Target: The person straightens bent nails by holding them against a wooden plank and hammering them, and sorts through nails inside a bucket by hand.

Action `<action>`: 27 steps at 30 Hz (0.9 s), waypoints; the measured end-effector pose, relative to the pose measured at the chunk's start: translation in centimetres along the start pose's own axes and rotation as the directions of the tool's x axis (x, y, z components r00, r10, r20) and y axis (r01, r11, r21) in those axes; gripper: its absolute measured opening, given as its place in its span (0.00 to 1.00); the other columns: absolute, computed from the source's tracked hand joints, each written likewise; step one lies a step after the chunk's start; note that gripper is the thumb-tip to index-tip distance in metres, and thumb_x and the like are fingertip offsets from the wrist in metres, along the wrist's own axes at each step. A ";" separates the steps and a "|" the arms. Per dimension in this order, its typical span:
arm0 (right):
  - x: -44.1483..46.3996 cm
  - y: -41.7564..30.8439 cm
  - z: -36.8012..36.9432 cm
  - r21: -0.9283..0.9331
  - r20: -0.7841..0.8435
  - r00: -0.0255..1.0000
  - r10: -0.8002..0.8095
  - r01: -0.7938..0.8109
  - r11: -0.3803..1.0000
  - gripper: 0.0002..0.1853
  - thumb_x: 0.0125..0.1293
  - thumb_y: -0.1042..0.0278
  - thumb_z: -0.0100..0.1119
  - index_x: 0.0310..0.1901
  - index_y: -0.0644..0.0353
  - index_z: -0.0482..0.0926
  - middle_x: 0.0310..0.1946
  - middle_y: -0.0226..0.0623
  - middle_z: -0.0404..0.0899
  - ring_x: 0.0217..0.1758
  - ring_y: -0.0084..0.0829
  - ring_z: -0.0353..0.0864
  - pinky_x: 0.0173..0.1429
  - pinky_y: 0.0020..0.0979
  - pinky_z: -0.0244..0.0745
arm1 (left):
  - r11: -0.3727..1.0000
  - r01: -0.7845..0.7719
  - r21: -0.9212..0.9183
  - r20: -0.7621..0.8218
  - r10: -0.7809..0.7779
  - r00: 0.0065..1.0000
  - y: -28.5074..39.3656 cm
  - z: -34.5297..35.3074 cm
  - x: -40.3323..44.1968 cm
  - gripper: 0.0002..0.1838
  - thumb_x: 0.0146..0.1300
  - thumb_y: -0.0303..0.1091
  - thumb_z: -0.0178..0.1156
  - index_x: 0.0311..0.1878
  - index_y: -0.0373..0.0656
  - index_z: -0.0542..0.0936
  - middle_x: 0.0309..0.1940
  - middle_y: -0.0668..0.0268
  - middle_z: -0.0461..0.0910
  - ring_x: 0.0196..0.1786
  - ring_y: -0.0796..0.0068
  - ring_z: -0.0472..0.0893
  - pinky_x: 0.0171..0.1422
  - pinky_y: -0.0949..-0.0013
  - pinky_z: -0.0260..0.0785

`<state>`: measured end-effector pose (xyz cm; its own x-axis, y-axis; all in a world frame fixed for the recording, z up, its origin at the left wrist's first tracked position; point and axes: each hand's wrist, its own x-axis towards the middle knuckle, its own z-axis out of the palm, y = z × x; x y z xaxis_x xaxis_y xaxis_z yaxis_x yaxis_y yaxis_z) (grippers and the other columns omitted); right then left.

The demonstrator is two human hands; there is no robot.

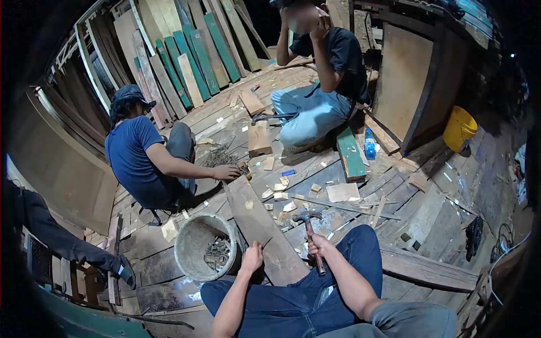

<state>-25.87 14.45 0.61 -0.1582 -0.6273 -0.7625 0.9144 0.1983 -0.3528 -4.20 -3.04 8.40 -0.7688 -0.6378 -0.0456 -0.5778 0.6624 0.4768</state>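
My right hand (320,244) is wrapped round the wooden handle of a claw hammer (309,225), its head pointing away from me above the floor. My left hand (253,257) pinches a thin dark nail (267,243) over a wide wooden board (253,211). The board lies lengthwise in front of me, its near end between my legs. Left of my left hand stands a grey bucket (186,239) with a heap of bent nails (217,252) inside.
A person in a blue shirt (132,155) reaches toward a nail pile (220,156). Another person (315,96) sits opposite, hands raised near the head. Wood scraps (280,196), a blue bottle (369,145), a yellow bucket (459,129) and leaning planks (197,59) surround us.
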 end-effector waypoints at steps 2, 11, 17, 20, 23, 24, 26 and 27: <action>-0.7 0.3 0.1 -0.030 -0.017 1.000 -0.021 0.021 0.999 0.23 0.76 0.48 0.44 0.23 0.48 0.59 0.11 0.18 0.49 0.10 0.16 0.44 0.12 0.23 0.41 | 0.998 0.016 0.055 0.047 -0.019 0.999 -1.1 0.9 -0.2 0.14 0.72 0.37 0.46 0.43 0.34 0.74 0.36 0.38 0.80 0.41 0.36 0.80 0.46 0.42 0.73; 0.3 0.8 -0.6 0.014 -0.010 1.000 -0.020 0.020 1.000 0.24 0.73 0.46 0.49 0.21 0.47 0.59 0.11 0.19 0.50 0.09 0.15 0.45 0.11 0.21 0.42 | 0.991 0.061 -0.120 0.027 -0.058 0.998 -1.5 1.2 0.1 0.17 0.71 0.40 0.49 0.37 0.35 0.81 0.34 0.45 0.83 0.41 0.41 0.82 0.47 0.47 0.73; -0.3 0.4 -0.3 -0.025 0.013 1.000 -0.012 0.013 1.000 0.20 0.76 0.49 0.44 0.26 0.48 0.61 0.12 0.18 0.50 0.10 0.16 0.46 0.11 0.22 0.43 | 0.799 0.295 -0.524 0.249 -0.188 0.950 -1.5 1.2 0.6 0.17 0.73 0.38 0.48 0.42 0.35 0.81 0.23 0.66 0.78 0.26 0.74 0.79 0.31 0.67 0.72; -0.5 0.4 -0.2 -0.033 -0.025 0.999 -0.020 0.019 0.999 0.20 0.76 0.49 0.44 0.26 0.49 0.61 0.13 0.18 0.51 0.10 0.16 0.47 0.11 0.22 0.43 | 0.585 0.406 -0.702 0.395 -0.155 0.905 -1.0 0.6 0.7 0.15 0.72 0.30 0.44 0.51 0.29 0.76 0.24 0.69 0.74 0.22 0.75 0.73 0.29 0.71 0.69; 0.2 0.5 -0.7 -0.005 0.016 1.000 -0.006 0.006 1.000 0.19 0.76 0.50 0.45 0.29 0.49 0.61 0.14 0.19 0.52 0.10 0.15 0.47 0.11 0.22 0.43 | 0.543 0.388 -0.745 0.420 -0.069 0.905 -1.0 0.4 0.5 0.15 0.71 0.29 0.44 0.50 0.33 0.79 0.28 0.70 0.78 0.28 0.80 0.73 0.32 0.77 0.66; 0.1 0.5 -0.6 0.000 0.011 1.000 -0.004 0.004 1.000 0.18 0.76 0.50 0.45 0.29 0.49 0.61 0.14 0.19 0.52 0.10 0.15 0.47 0.11 0.22 0.43 | 0.545 0.393 -0.741 0.426 -0.070 0.902 -0.9 0.3 0.5 0.16 0.70 0.29 0.44 0.50 0.33 0.79 0.30 0.68 0.79 0.29 0.80 0.74 0.33 0.78 0.66; -0.1 0.5 -0.5 0.001 -0.003 1.000 -0.009 0.009 1.000 0.18 0.76 0.50 0.45 0.28 0.49 0.62 0.14 0.19 0.52 0.10 0.15 0.47 0.11 0.22 0.43 | 0.547 0.399 -0.735 0.436 -0.069 0.897 -0.6 0.1 0.4 0.16 0.69 0.27 0.44 0.51 0.32 0.79 0.33 0.66 0.83 0.30 0.80 0.77 0.34 0.78 0.66; -0.2 0.5 -0.3 -0.009 -0.014 1.000 -0.010 0.010 1.000 0.20 0.75 0.48 0.45 0.27 0.49 0.61 0.13 0.18 0.51 0.10 0.15 0.47 0.11 0.22 0.42 | 0.546 0.402 -0.735 0.439 -0.068 0.896 -0.5 0.2 0.4 0.17 0.68 0.27 0.44 0.52 0.32 0.78 0.35 0.65 0.84 0.31 0.80 0.78 0.35 0.79 0.66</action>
<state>-25.55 14.92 0.41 -0.1725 -0.6187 -0.7665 0.9093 0.1991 -0.3654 -4.27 -3.61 7.98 -0.7698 -0.4438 -0.4587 -0.4231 -0.1832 0.8874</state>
